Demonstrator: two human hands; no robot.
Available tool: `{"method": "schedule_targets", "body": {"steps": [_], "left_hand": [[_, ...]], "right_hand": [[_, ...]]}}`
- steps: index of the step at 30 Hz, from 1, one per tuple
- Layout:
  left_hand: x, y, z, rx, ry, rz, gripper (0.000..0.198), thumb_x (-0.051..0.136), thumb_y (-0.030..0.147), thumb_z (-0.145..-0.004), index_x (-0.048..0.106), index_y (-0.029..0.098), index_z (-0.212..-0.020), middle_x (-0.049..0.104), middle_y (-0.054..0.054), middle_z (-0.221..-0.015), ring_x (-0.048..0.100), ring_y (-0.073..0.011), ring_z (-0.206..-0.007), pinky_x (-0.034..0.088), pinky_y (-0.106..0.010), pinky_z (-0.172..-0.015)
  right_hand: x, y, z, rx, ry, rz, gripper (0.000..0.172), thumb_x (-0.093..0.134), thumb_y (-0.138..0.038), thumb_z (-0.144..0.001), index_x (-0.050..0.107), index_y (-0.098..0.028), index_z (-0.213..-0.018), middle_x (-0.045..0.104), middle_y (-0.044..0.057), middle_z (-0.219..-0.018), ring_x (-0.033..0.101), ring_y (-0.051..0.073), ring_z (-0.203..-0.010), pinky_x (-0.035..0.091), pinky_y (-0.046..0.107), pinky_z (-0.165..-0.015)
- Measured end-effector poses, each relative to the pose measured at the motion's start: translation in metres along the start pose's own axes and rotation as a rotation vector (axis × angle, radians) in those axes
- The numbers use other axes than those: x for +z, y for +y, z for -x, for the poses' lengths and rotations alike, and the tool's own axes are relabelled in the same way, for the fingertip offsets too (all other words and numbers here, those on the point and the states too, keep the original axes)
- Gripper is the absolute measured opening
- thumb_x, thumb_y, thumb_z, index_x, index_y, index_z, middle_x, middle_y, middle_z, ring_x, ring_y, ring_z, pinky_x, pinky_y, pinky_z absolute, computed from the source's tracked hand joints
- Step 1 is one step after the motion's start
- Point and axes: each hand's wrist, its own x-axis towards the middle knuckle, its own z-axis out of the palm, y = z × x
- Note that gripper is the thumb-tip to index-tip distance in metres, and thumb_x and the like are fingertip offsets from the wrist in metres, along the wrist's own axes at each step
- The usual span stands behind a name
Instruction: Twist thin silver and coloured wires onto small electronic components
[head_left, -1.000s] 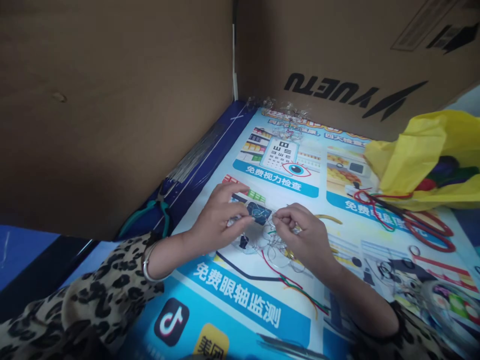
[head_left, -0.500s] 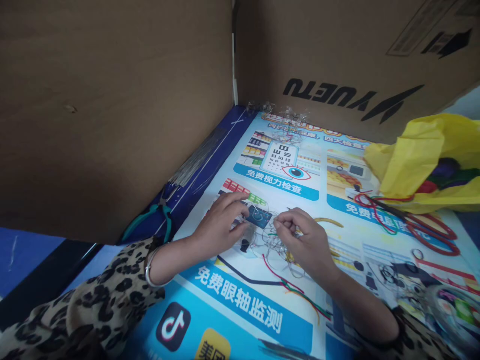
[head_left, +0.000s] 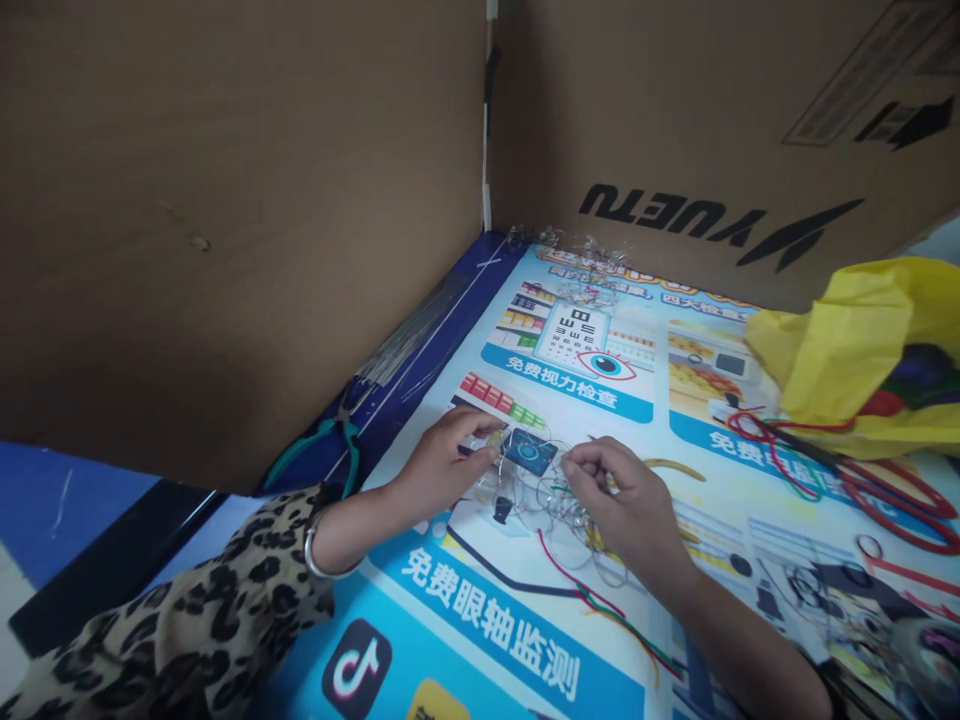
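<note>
My left hand [head_left: 448,462] pinches a thin silvery wire [head_left: 512,440] between thumb and index finger, over the middle of the printed poster [head_left: 461,525]. A small yellowish spot shows at those fingertips; I cannot tell what it is. To the right, my right hand [head_left: 626,495] is closed, thumb against index finger, at the edge of a loose tangle of thin wire [head_left: 559,505]. Whatever its fingertips hold is too fine to make out. Red, green and yellow cords [head_left: 600,600] lie below the tangle.
Teal-handled pliers [head_left: 319,450] and a bundle of straight wires [head_left: 405,340] lie left. Cardboard walls [head_left: 247,200] stand left and behind. At right are red-handled scissors [head_left: 900,500], a yellow bag [head_left: 855,340] and a clear container [head_left: 926,650]. Wire pieces [head_left: 592,270] lie at the back.
The view has shifted, so everything sits slightly lower and further right. My left thumb and index finger have come closer together on the wire. My right hand stays closed by the tangle.
</note>
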Motion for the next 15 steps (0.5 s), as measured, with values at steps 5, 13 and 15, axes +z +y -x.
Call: {"method": "schedule_targets", "body": {"steps": [5,13,15], "left_hand": [[0.0014,-0.0036,0.0002,0.075,0.019,0.000,0.021,0.056,0.015,-0.080,0.061,0.019,-0.100,0.062,-0.005,-0.101,0.057,-0.0173,-0.097,0.046,-0.034,-0.087],[0.0021,-0.0053,0.0016,0.241,0.044,-0.065,0.020,0.056,0.018,-0.083,0.064,0.022,-0.100,0.065,-0.005,-0.098,0.058,-0.0171,-0.095,0.046,-0.034,-0.086],[0.0030,-0.0055,0.0014,0.274,0.054,-0.077,0.017,0.058,0.020,-0.082,0.065,0.022,-0.098,0.067,-0.004,-0.094,0.059,-0.0174,-0.093,0.046,-0.035,-0.086]], "right_hand": [[0.0009,-0.0001,0.0001,0.007,-0.009,-0.002,0.009,0.057,-0.021,-0.079,0.061,-0.021,-0.071,0.053,-0.002,-0.065,0.048,0.012,-0.057,0.040,0.024,-0.053],[0.0024,0.0004,-0.0009,-0.007,-0.024,0.016,0.009,0.057,-0.020,-0.079,0.061,-0.021,-0.071,0.055,-0.001,-0.067,0.049,0.012,-0.058,0.042,0.024,-0.054],[0.0028,-0.0005,-0.0014,-0.015,-0.028,0.020,0.009,0.057,-0.021,-0.078,0.061,-0.021,-0.070,0.055,0.000,-0.068,0.050,0.012,-0.058,0.042,0.024,-0.054]]}}
